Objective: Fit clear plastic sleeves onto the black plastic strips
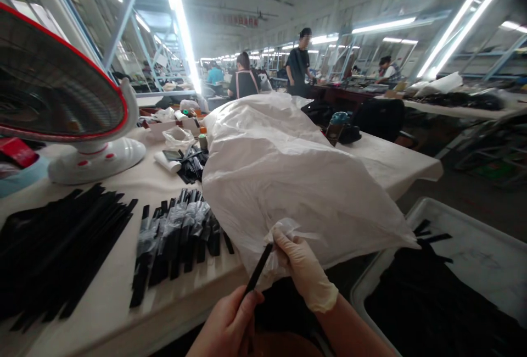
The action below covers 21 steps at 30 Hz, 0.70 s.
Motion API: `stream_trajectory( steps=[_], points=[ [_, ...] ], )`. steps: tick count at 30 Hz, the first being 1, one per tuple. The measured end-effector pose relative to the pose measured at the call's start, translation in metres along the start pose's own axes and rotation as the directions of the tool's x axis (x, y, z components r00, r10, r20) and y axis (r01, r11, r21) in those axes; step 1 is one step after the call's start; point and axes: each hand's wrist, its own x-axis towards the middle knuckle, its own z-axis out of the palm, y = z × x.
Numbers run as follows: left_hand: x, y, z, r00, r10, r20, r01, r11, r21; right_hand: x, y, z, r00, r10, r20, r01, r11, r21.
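Note:
My left hand (233, 313), bare, is closed around the lower part of a narrow black strip (260, 268), which slants up to the right. In a pale glove, my right hand (302, 266) pinches a gathered part of a large white plastic bag (284, 170) by the strip's upper end. Whether the fingers also grip the strip is hidden. The bag is puffed out and spreads over the table in front of me. Left of it lie several black strip bundles (177, 236) wrapped in clear plastic.
A loose pile of black strips (66, 252) covers the table's left side. Behind it stands a white fan (99, 159) with a red rim. A white bin (473, 230) of black pieces sits at lower right. Farther back, several people are at other tables.

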Motion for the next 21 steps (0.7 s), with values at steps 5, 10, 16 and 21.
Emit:
stream_trajectory(
  steps=[5, 10, 16, 21],
  points=[
    [-0.006, 0.002, -0.006, 0.999, -0.024, 0.027, 0.025, 0.999, -0.030, 0.000, -0.002, -0.003, 0.999, 0.025, -0.044, -0.028, 0.997, -0.074],
    [-0.005, 0.004, -0.005, 1.000, -0.015, -0.026, 0.016, 0.998, 0.055, -0.002, -0.006, -0.001, 0.997, 0.045, -0.055, -0.049, 0.996, -0.071],
    [-0.006, 0.003, -0.006, 1.000, -0.008, -0.013, 0.009, 0.993, 0.113, -0.005, -0.011, -0.003, 0.996, 0.081, -0.047, -0.086, 0.988, -0.129],
    [-0.005, 0.008, -0.004, 0.999, -0.033, 0.016, 0.031, 0.995, 0.092, -0.012, -0.013, -0.004, 0.999, 0.017, 0.033, -0.009, 0.972, -0.233]
  ],
)
